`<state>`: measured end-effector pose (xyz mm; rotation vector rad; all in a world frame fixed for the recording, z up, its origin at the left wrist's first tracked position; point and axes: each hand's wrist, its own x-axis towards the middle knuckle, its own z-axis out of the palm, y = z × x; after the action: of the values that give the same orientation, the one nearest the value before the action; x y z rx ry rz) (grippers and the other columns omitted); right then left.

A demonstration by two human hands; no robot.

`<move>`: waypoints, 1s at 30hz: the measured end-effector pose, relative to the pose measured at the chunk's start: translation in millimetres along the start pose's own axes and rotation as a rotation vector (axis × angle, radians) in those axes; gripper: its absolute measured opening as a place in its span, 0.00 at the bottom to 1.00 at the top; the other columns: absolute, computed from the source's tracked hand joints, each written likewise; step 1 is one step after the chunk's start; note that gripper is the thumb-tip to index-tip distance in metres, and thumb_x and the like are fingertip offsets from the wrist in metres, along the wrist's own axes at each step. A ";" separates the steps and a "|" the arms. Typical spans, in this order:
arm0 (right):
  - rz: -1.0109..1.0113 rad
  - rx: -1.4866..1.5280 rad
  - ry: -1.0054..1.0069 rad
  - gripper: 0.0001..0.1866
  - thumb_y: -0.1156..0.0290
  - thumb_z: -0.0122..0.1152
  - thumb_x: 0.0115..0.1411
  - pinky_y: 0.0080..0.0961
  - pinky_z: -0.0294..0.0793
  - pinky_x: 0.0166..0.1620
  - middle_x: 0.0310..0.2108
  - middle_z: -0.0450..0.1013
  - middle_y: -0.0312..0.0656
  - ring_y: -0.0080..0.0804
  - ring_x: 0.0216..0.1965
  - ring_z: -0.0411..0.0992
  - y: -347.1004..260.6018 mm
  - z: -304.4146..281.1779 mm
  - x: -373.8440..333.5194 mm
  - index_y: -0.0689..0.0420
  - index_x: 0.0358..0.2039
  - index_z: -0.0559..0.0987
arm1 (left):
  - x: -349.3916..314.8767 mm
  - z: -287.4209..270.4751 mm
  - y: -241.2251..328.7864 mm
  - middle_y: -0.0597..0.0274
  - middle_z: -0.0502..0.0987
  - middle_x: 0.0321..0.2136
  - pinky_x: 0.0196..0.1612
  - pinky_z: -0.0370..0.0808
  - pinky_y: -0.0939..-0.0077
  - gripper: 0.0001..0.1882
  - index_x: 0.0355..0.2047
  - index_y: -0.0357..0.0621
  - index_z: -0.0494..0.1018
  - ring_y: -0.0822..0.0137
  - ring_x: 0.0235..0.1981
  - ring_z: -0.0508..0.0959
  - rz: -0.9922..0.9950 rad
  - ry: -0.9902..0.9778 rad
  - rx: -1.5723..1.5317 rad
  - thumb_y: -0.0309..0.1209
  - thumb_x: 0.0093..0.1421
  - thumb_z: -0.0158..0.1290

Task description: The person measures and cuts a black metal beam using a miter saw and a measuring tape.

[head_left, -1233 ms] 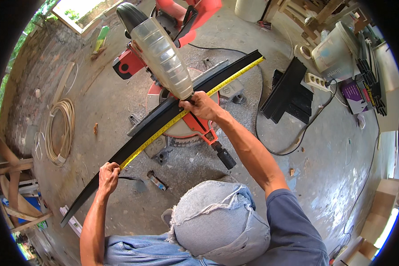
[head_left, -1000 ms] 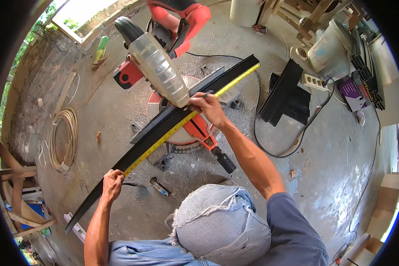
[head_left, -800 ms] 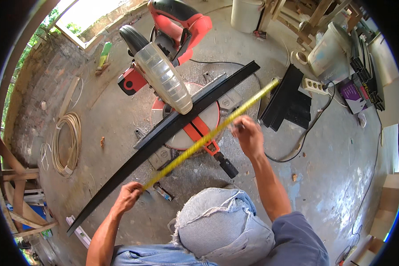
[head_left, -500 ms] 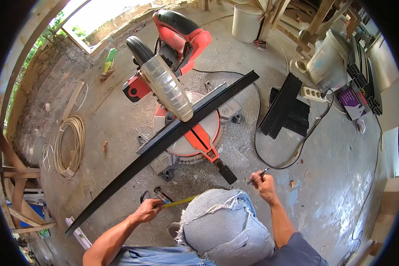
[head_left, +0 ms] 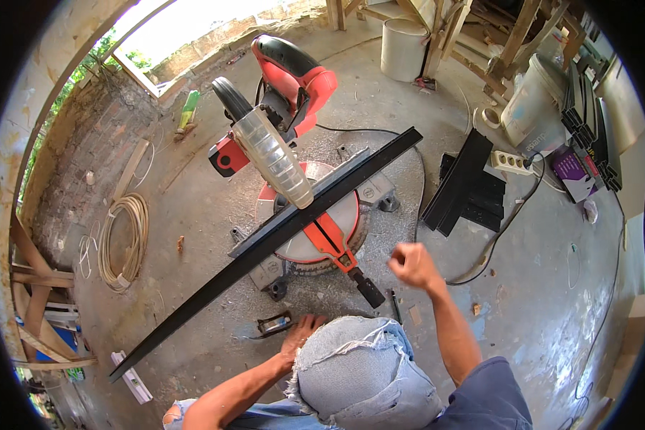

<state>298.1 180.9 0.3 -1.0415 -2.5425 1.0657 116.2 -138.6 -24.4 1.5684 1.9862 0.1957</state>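
A long black metal profile [head_left: 265, 247] lies slantwise across the red and black miter saw [head_left: 294, 79], passing under its clear blade guard [head_left: 276, 161]. My left hand [head_left: 304, 335] is low beside my knee, its fingers stretched out and partly against the jeans, with nothing seen in it. Close to its left, a tape measure [head_left: 274, 325] rests on the floor. My right hand [head_left: 413, 264] is raised right of the saw's front handle [head_left: 369, 290], fingers curled into a fist, with nothing showing in it. Below that hand a dark pen [head_left: 395, 307] lies on the floor.
Short black profile pieces [head_left: 460, 183] and a white power strip [head_left: 510, 163] lie at the right, along with the black cable. A cable coil [head_left: 124, 242] is at the left. Buckets [head_left: 403, 50] and wooden framing stand at the back.
The pen has left my right hand and lies on the floor; that hand has moved up and left. My left hand has let go of the tape measure and shifted right; its yellow blade no longer shows.
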 end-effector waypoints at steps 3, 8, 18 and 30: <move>0.115 0.359 0.273 0.21 0.54 0.64 0.57 0.39 0.77 0.39 0.26 0.78 0.49 0.47 0.30 0.78 -12.6 -7.7 70.8 0.63 0.31 0.81 | 1.1 15.1 0.7 0.45 0.67 0.47 0.50 0.72 0.54 0.27 0.57 0.41 0.63 0.46 0.52 0.69 0.073 0.070 0.149 0.40 0.60 0.50; 0.297 0.223 0.532 0.28 0.45 0.60 0.59 0.39 0.73 0.50 0.39 0.77 0.54 0.48 0.42 0.77 14.6 19.5 166.5 0.62 0.40 0.80 | 4.2 -60.8 0.1 0.48 0.70 0.39 0.41 0.71 0.54 0.23 0.46 0.41 0.68 0.49 0.40 0.74 0.184 0.379 0.273 0.37 0.53 0.59; 0.386 0.460 0.518 0.24 0.51 0.69 0.57 0.33 0.71 0.34 0.24 0.78 0.44 0.32 0.27 0.74 30.0 36.5 213.6 0.64 0.29 0.82 | -13.1 -156.5 -135.6 0.47 0.74 0.47 0.55 0.64 0.55 0.39 0.59 0.46 0.64 0.48 0.52 0.72 -0.365 0.365 0.114 0.39 0.50 0.69; 0.354 0.624 0.567 0.21 0.56 0.68 0.60 0.27 0.69 0.33 0.26 0.76 0.36 0.25 0.27 0.70 34.8 31.7 217.4 0.65 0.29 0.80 | 3.1 -147.5 -132.3 0.46 0.72 0.45 0.48 0.68 0.54 0.35 0.61 0.42 0.61 0.47 0.47 0.74 -0.353 0.278 0.280 0.36 0.57 0.63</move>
<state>143.9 327.2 -65.2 -1.3667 -1.4790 1.2899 -73.4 -139.0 33.5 1.3781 2.5636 -0.0095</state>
